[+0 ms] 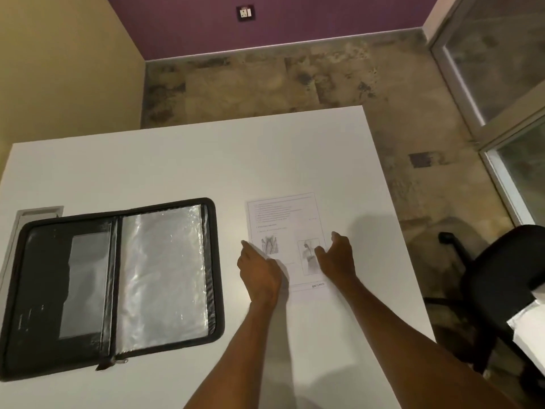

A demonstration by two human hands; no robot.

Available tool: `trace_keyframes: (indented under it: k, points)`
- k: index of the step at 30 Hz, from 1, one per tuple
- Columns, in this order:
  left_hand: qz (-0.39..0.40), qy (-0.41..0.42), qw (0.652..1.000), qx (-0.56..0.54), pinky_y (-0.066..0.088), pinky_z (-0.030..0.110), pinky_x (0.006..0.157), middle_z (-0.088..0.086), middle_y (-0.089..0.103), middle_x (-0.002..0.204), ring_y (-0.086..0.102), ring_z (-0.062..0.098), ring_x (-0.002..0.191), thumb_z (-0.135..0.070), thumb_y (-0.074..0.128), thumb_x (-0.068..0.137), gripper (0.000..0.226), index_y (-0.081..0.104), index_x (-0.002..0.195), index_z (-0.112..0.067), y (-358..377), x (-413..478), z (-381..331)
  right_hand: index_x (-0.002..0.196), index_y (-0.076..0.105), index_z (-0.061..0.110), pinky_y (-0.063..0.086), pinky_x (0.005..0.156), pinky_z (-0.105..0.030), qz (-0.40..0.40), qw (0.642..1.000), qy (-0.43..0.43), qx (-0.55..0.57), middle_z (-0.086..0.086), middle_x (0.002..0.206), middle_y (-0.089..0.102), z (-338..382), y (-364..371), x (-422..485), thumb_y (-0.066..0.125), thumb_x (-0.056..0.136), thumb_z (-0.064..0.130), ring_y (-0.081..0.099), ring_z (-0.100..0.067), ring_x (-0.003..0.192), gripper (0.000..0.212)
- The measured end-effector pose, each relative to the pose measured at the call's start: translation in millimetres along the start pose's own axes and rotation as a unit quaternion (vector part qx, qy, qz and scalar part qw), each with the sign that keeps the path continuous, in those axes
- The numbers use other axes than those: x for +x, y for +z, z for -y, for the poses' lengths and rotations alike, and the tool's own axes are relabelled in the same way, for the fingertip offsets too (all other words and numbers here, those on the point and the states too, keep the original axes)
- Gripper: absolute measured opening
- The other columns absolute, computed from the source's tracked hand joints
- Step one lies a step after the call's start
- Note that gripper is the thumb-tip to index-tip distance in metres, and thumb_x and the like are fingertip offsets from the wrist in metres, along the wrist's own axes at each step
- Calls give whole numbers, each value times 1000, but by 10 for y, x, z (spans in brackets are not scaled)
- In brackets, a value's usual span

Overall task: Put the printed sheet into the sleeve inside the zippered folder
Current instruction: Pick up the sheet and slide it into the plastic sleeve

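Observation:
A printed sheet (pixel 284 222) with text and two diagrams lies flat on the white table (pixel 206 160), right of centre. My left hand (pixel 258 268) rests over its lower left edge, fingers loosely extended. My right hand (pixel 336 256) is at the sheet's lower right edge, fingers loosely curled; whether it pinches the paper cannot be told. The black zippered folder (pixel 17 290) lies open on the left of the table. Its clear plastic sleeve (pixel 163 276) fills the right half, and a smaller pocket (pixel 85 281) sits in the left half.
A grey inset panel (pixel 35 212) shows in the table behind the folder. A black office chair (pixel 501 284) stands on the floor to the right, with white papers (pixel 530 329) at the frame's right edge. A glass door (pixel 501 69) is at the far right.

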State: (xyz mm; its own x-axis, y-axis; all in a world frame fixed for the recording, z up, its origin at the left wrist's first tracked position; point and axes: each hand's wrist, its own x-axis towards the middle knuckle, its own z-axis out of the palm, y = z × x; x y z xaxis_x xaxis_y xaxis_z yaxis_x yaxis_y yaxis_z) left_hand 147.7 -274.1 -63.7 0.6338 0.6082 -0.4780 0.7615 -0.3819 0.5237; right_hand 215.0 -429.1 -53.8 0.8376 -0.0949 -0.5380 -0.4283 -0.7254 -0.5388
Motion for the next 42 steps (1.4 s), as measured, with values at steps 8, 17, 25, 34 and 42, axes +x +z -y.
trace_keyframes:
  k: [8,17,25,34,42]
  points:
    - [-33,-105,994,-7,40,55,111,18,55,145,50,37,135,-28,67,95,76,29,157,-5,72,139,-209,147,46,-2,39,118,-45,7,1000,-19,21,-22,147,51,-12,61,-6,67,92,17,47,-37,139,62]
    - [90,-182,953,-226,53,45,85,25,70,114,66,37,99,-26,70,82,41,66,110,3,-168,492,-144,150,42,-1,37,120,-45,26,999,-20,23,-21,151,47,-34,45,-11,65,93,15,43,-36,143,64]
    - [116,-117,948,-271,46,36,66,20,75,96,62,27,75,2,54,94,22,74,100,-7,-296,534,38,148,44,-1,39,118,-45,23,999,-22,26,-21,149,48,-43,41,-3,69,93,18,45,-36,141,64]
    - [223,-76,885,-402,50,52,102,21,71,128,67,34,108,-3,63,101,35,64,136,-5,-683,470,309,134,62,12,59,84,-22,137,942,-33,304,3,116,78,17,-327,27,76,93,20,74,-23,112,44]
    - [303,-10,860,-409,58,35,76,16,71,132,74,27,98,-5,58,100,34,68,131,-14,-1027,355,181,123,70,1,61,81,-23,217,916,-61,331,-22,115,75,185,-511,-165,65,99,7,72,-24,92,25]
